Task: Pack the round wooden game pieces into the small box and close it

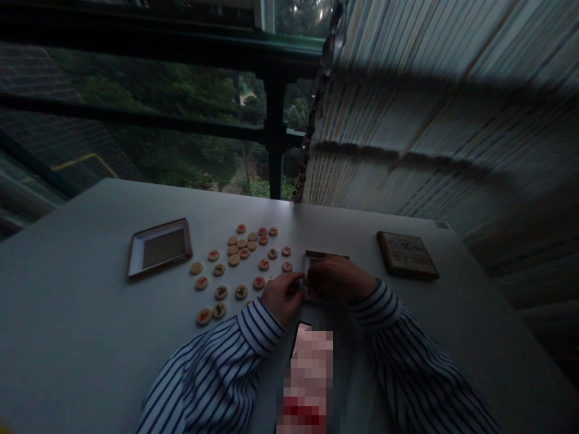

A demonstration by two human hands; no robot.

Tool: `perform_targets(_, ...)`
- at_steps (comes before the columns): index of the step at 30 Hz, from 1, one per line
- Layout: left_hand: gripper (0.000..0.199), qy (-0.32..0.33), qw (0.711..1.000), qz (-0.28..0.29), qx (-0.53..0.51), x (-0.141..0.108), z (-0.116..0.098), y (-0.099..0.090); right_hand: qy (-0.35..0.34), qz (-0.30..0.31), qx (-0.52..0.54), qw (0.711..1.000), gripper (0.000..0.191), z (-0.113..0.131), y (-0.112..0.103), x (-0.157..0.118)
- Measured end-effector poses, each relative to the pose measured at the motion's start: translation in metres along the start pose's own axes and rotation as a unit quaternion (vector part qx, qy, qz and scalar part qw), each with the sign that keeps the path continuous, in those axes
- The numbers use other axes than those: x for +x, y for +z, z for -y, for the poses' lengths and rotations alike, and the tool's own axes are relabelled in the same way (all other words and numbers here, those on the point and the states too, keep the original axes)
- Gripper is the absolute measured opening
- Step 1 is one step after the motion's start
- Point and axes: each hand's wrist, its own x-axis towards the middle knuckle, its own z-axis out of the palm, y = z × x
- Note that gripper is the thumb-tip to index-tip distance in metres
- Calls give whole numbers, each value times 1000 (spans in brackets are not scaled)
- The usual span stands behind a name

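Note:
Close together at the middle of the table, both hands work at a small shallow box [326, 254]. My left hand [281, 296] is at the box's left edge, its fingers bent and drawn together; what they hold, if anything, is too dark to make out. Over the box, my right hand [342, 278] reaches in with curled fingers, and its fingertips are hidden. Several round Chinese chess pieces lie loose to the left, some with red characters, such as one piece [259, 283], others with dark ones, such as another piece [221, 292]. A few plain faces [234, 260] show too.
An open tray-like box lid [159, 247] lies at the left of the white table [90, 313]. A closed decorated box [408, 254] is at the right. Near the front edge lies a phone [302, 374]. Window bars and a striped curtain [407, 102] stand behind.

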Motion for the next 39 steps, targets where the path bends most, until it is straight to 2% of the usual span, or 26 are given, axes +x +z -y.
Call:
perform_targets(21,35,47,995,20,91,1,3,0,-6,9,13,1000,21,3,-4,-2)
perform_targets(27,34,60,992,3,115,1,2,0,-5,15,6,1000,22,2,-2,-1)
perform_targets(34,34,57,993,9,98,1,0,0,-6,2,-6,1000,20,1,-1,-2)
perform_targets(39,30,72,994,-20,85,0,-2,0,12,-9,-2,1000,20,1,-9,-6)
